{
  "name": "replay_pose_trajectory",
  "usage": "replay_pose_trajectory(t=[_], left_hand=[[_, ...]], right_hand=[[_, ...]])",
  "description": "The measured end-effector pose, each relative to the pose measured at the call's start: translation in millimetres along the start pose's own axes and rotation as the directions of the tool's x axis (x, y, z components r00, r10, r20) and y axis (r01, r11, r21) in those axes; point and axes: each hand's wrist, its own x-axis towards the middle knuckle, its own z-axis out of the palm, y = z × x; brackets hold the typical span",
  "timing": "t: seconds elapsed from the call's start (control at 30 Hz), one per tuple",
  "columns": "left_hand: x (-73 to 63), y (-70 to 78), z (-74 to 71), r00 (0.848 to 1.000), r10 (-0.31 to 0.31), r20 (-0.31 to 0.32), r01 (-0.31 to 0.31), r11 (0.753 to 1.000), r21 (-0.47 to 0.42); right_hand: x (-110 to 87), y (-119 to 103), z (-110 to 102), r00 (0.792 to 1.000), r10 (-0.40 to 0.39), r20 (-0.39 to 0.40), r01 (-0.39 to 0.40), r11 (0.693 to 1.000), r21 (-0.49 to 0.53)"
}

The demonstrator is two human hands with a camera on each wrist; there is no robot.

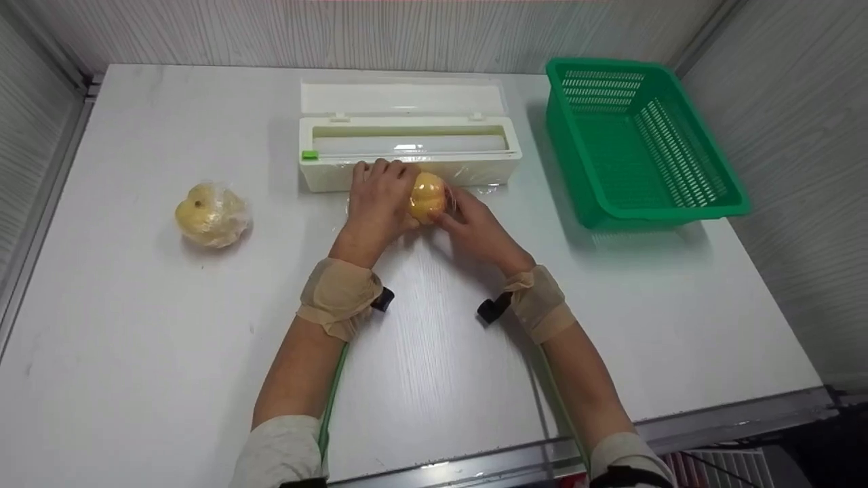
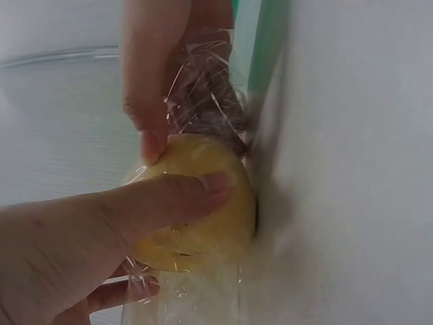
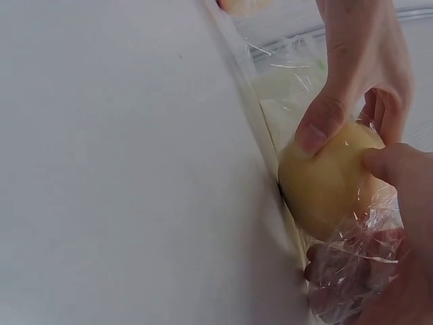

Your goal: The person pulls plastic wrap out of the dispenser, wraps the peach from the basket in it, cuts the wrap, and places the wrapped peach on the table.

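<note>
In front of the cling film dispenser [image 1: 325,177], both hands hold a round yellow fruit [image 1: 426,196]. My left hand [image 1: 380,203] grips it from the left, its thumb lying across the skin in the left wrist view. From the right, my right hand [image 1: 480,229] pinches the fruit's edge with thumb and fingers. Clear cling film [image 3: 352,271] covers part of the fruit and bunches in crinkles under the right hand's fingers. More film stretches from the fruit toward the dispenser. The dispenser's lid [image 1: 400,98] is tipped back, showing the white roll [image 1: 447,144] inside.
A second yellow fruit [image 1: 203,215], wrapped in film, sits on the white table [image 1: 122,352] at the left. At the back right stands a green plastic basket [image 1: 576,163]. A green slider [image 1: 310,155] rests at the left end of the dispenser's edge. Walls border the table.
</note>
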Motion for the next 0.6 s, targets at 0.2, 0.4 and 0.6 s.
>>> replay_pose_trajectory(t=[0.2,0.4,0.6], left_hand=[[2.4,-3.4,-0.5,0.998,0.004,0.069,-0.001,0.999,-0.035],[-3.0,-7.9,16.3,0.999,0.032,-0.014,-0.033,0.997,-0.074],[-13.2,-10.6,22.1,0.999,0.039,-0.019,-0.041,0.99,-0.133]], right_hand=[[1.0,-1,1,1.0,-0.004,-0.008,0.004,1.0,0.004],[1.2,-1,1,1.0,-0.008,-0.025,0.008,1.0,0.011],[0.0,1,3,1.0,-0.03,-0.009,0.03,0.998,0.049]])
